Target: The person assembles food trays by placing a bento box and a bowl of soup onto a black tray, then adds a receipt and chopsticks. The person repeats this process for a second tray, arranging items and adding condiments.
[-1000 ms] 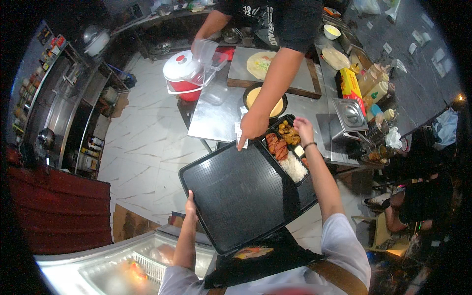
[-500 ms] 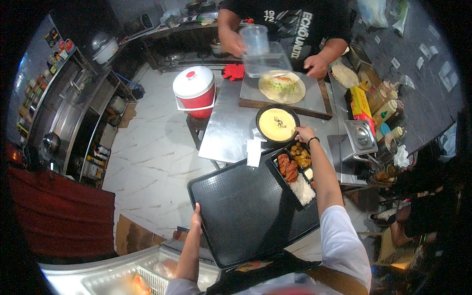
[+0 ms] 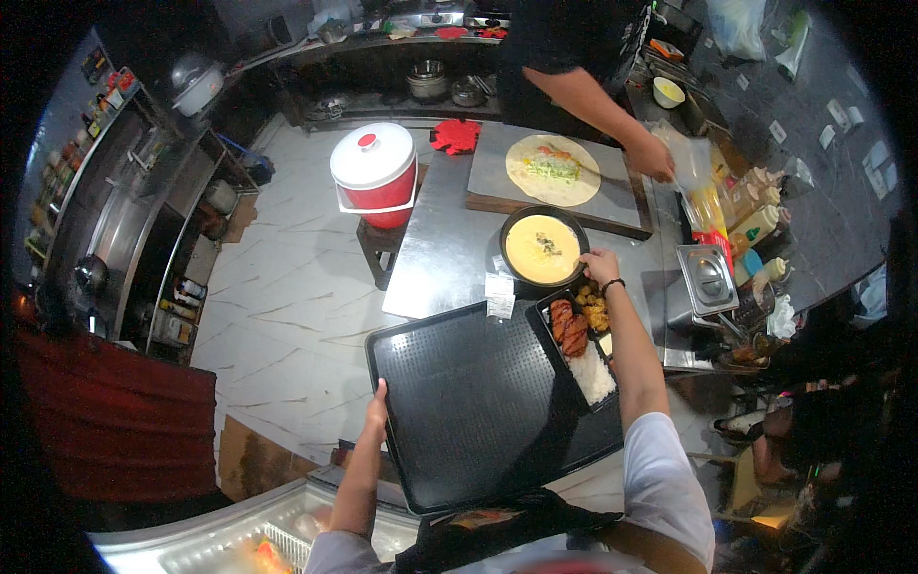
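My left hand (image 3: 379, 411) is closed on the left edge of a large black serving tray (image 3: 459, 411), thumb on top. On the tray's right side lies a black compartment meal box (image 3: 566, 368) with glazed meat (image 3: 568, 330), white rice (image 3: 588, 375) and browned pieces (image 3: 593, 311). Beyond it, a round black bowl (image 3: 503, 251) of creamy yellow soup (image 3: 535, 244) with a dark garnish rests at the metal table's near side. My right hand (image 3: 601, 266) pinches the bowl's right rim. A paper slip (image 3: 499, 295) is beside the bowl.
Across the metal table (image 3: 435, 258), a co-worker's arm (image 3: 612, 120) reaches right past a filled flatbread (image 3: 553, 170) on a board. A red and white cooler (image 3: 375, 177) stands left. A lidded steel container (image 3: 708, 277) and sauce bottles (image 3: 755, 225) line the right.
The co-worker has moved the clear container away from above the flatbread and now reaches right toward the bottles. My hands keep their holds on the tray and the bowl.
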`<action>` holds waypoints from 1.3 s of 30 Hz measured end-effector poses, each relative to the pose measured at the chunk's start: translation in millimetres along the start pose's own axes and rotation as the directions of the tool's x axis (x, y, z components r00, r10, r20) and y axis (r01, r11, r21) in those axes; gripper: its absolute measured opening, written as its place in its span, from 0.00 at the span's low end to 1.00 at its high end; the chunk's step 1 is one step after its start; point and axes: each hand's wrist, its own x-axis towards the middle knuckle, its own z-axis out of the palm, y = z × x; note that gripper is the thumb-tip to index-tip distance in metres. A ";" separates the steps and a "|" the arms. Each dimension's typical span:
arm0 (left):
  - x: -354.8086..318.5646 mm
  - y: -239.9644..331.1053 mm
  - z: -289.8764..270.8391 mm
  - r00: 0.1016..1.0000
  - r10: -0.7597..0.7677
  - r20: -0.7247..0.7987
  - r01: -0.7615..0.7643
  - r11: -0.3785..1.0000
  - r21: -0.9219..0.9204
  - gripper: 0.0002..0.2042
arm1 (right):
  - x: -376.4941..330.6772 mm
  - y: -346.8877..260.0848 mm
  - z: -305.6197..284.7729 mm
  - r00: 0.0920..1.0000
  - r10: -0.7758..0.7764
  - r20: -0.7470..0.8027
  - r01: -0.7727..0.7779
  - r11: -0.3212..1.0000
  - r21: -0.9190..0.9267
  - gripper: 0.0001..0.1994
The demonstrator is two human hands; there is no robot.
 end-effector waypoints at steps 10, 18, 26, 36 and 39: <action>7.2 31.2 15.3 0.997 0.046 0.066 -0.048 0.998 0.031 0.39 | 13.4 12.9 1.7 1.000 -0.011 -0.024 0.013 0.998 0.056 0.04; 18.9 48.9 20.9 0.996 0.046 0.072 -0.051 0.997 0.060 0.38 | 2.8 -29.0 -3.7 0.998 -0.061 0.012 0.060 0.991 0.121 0.02; 38.8 97.8 56.9 0.992 0.086 0.093 -0.103 0.976 0.192 0.38 | -28.2 -69.0 -31.6 0.996 -0.081 -0.026 0.082 0.994 0.076 0.02; 87.2 144.5 101.8 0.971 0.134 0.197 -0.177 0.960 0.217 0.34 | -73.5 -87.3 -52.2 0.998 -0.063 0.024 0.063 0.998 0.015 0.09; 108.9 142.5 94.4 0.978 0.080 0.192 -0.118 0.973 0.198 0.36 | -81.9 -88.8 -44.9 0.991 -0.107 0.076 0.111 0.993 -0.045 0.08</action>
